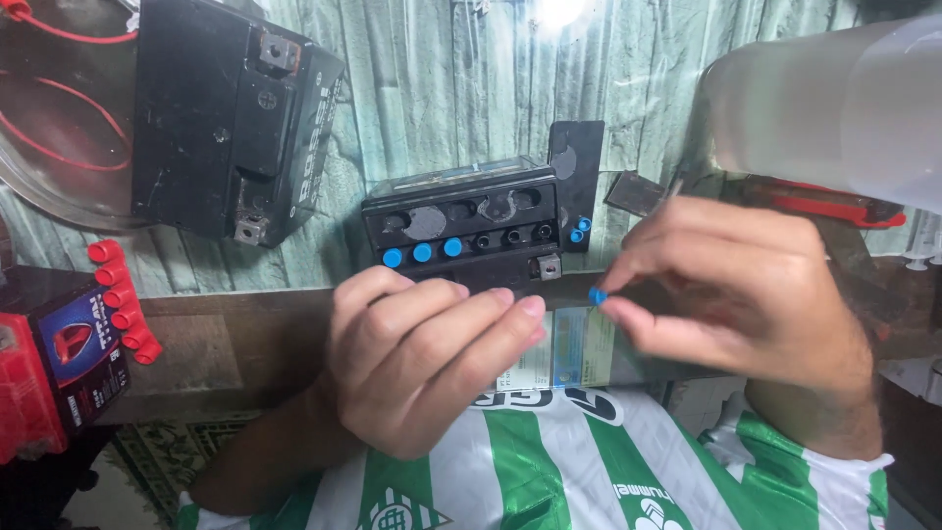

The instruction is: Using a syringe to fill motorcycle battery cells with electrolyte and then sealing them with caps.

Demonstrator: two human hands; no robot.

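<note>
View from the head camera, looking down over a desk (442, 88) covered in pale green wood-grain sheeting. The right hand (746, 294) pinches a small blue cap (597, 294) between thumb and forefinger, its fingers closed on the cap, just beside the right end of a small black battery (466, 231) that lies at the desk's near edge. The left hand (422, 358) rests against the battery's near side, fingers curled and close together, holding nothing that can be seen. Three blue caps (422, 253) sit in the battery's row of cell openings; the openings to their right stand uncapped. Two further blue caps (580, 230) lie on a black strip (577, 167) just beside the battery. A larger black battery (231, 118) lies to the left, well apart, and a red cap strip (123, 299) at the far left.
</note>
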